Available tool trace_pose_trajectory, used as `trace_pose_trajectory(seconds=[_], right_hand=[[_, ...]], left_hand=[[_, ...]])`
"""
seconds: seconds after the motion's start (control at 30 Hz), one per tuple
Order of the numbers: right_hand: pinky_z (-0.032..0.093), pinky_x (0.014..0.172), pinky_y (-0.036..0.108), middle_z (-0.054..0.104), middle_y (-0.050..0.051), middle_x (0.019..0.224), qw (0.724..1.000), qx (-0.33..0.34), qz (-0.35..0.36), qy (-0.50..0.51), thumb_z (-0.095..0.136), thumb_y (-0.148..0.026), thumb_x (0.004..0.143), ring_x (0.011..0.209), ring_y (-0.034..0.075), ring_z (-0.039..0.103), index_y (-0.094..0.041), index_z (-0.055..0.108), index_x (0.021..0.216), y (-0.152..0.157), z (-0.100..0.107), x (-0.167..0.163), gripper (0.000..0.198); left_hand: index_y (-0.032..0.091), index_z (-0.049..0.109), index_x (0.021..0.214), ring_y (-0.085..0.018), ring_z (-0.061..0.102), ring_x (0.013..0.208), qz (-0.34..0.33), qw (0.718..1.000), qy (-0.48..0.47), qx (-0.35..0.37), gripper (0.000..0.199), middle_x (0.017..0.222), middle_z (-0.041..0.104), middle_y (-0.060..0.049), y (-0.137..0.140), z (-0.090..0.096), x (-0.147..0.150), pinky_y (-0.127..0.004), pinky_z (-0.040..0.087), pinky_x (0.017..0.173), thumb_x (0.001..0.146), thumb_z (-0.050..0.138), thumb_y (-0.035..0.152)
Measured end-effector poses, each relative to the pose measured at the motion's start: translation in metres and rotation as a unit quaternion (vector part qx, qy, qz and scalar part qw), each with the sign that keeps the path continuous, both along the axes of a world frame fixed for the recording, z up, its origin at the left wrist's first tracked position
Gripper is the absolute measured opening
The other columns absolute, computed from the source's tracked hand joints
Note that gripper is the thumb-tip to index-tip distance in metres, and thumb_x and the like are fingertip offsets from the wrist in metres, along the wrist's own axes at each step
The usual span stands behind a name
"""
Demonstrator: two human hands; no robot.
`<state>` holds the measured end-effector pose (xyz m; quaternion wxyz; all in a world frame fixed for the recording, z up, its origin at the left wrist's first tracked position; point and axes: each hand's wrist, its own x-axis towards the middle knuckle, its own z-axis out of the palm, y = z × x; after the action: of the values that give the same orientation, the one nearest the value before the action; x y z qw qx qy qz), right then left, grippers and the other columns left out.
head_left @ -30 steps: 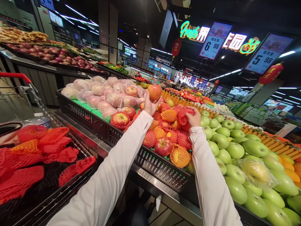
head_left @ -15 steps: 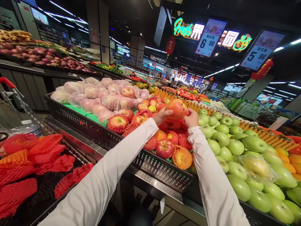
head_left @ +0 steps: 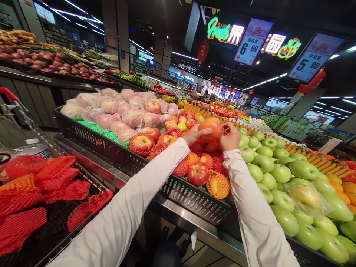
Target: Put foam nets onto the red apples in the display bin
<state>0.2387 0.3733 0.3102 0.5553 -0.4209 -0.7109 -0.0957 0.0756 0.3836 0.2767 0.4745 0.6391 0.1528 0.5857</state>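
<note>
A large red-orange apple (head_left: pixel 210 128) is held up over the fruit display. My left hand (head_left: pixel 194 134) is wrapped around its left side, thumb lying across the front. My right hand (head_left: pixel 230 136) is closed at the apple's right end, its curled fingertips against the fruit and partly hidden. Just below both hands lie several red apples (head_left: pixel 198 174) in red and orange foam nets, among them one in an orange net (head_left: pixel 218 184). They sit in a black slotted crate (head_left: pixel 191 196).
Plastic-wrapped pink apples (head_left: pixel 133 116) fill the crate's left part. Green apples (head_left: pixel 282 172) are heaped on the right, one yellow bagged fruit (head_left: pixel 306 198) on top. At lower left a shopping cart (head_left: pixel 105 202) holds red foam nets (head_left: pixel 23 222) and a bottle (head_left: pixel 39 149).
The apple and both hands have shifted slightly right in view. My right hand has turned a little, its fingers now curled higher by the apple's end.
</note>
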Motion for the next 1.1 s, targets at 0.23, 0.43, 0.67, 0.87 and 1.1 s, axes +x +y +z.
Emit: trace_pose_trajectory(seconds=[0.23,0.43,0.67,0.87,1.1], right_hand=[[0.048,0.064,0.03,0.066,0.002,0.073,0.995,0.042,0.009,0.092,0.062,-0.03,0.074,0.066,0.016,0.058,-0.021,0.059,0.076,-0.001,0.002,0.003,0.01],[0.049,0.068,0.033,0.067,0.003,0.079,0.992,0.118,0.029,0.019,0.06,-0.037,0.087,0.075,0.019,0.059,-0.022,0.06,0.082,-0.012,0.0,-0.009,0.016],[0.047,0.076,0.038,0.068,0.007,0.083,0.974,0.198,0.022,-0.111,0.053,-0.029,0.093,0.081,0.022,0.059,-0.024,0.061,0.082,-0.023,0.005,-0.015,0.014],[0.043,0.07,0.036,0.059,0.003,0.072,0.982,0.163,-0.05,-0.079,0.051,-0.017,0.081,0.071,0.021,0.053,-0.024,0.056,0.081,-0.023,0.003,-0.017,0.008],[0.043,0.076,0.041,0.058,0.006,0.083,0.986,0.124,-0.1,-0.04,0.058,-0.023,0.075,0.079,0.025,0.05,-0.022,0.055,0.089,-0.008,-0.001,-0.011,0.015]], left_hand=[[0.015,0.061,0.112,-0.031,0.06,0.115,0.315,0.933,0.109,0.138,0.076,0.119,0.064,-0.014,0.003,-0.001,-0.005,-0.048,0.046,0.104,0.051,0.088,0.052],[0.016,0.057,0.116,-0.031,0.054,0.124,0.38,0.867,0.206,0.248,0.076,0.127,0.056,-0.015,0.004,-0.003,-0.011,-0.047,0.041,0.112,0.055,0.088,0.047],[0.014,0.051,0.115,-0.03,0.058,0.111,0.441,0.855,0.162,0.221,0.076,0.116,0.059,-0.014,0.005,-0.003,-0.01,-0.044,0.046,0.101,0.058,0.087,0.049],[0.019,0.044,0.121,-0.029,0.056,0.116,0.495,0.824,0.119,0.249,0.083,0.12,0.056,-0.013,0.004,-0.002,-0.013,-0.044,0.045,0.103,0.058,0.088,0.05],[0.02,0.041,0.128,-0.033,0.051,0.124,0.492,0.821,0.102,0.271,0.095,0.126,0.052,-0.016,0.002,-0.004,-0.015,-0.049,0.041,0.109,0.057,0.079,0.07]])
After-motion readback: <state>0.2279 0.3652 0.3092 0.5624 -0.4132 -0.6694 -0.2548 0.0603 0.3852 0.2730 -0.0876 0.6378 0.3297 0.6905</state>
